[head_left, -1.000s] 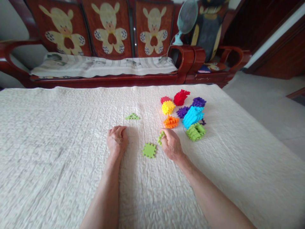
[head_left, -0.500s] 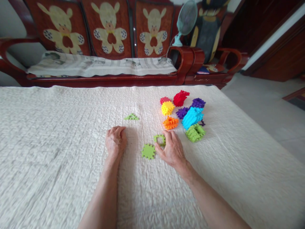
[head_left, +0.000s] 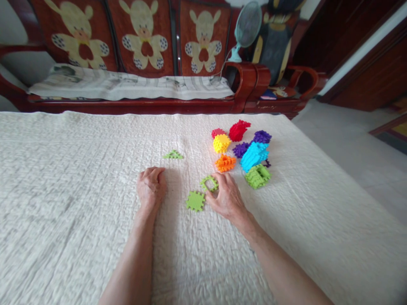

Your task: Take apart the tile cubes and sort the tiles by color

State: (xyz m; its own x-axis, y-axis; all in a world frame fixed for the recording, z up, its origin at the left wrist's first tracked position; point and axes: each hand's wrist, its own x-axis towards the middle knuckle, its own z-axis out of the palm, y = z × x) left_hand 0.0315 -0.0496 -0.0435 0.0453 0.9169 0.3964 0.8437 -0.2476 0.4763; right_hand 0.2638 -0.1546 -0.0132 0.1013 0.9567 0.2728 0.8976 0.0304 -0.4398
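My right hand [head_left: 227, 197] pinches the right edge of a light green square frame tile [head_left: 204, 184] with toothed sides and an open centre. Just below it, nearer to me, lies a solid green toothed square tile [head_left: 195, 201], flat on the cloth. My left hand [head_left: 151, 186] rests on the cloth as a loose fist, apart from the tiles, and no object shows in it. Beyond that fist lies a green triangular tile [head_left: 173, 155] with cut-out openings.
Right of centre stand bunches of joined tiles: red [head_left: 239, 130], yellow [head_left: 221, 143], orange [head_left: 225, 163], purple [head_left: 262, 137], blue [head_left: 255, 156] and green [head_left: 258, 176]. A white quilted cloth [head_left: 79, 190] covers the table. Behind are a wooden sofa [head_left: 248, 82] and a fan [head_left: 249, 25].
Between my right fingers the green frame tile has turned slightly, one corner now pointing away from me. My left hand stays a fist. The whole view has shifted a little.
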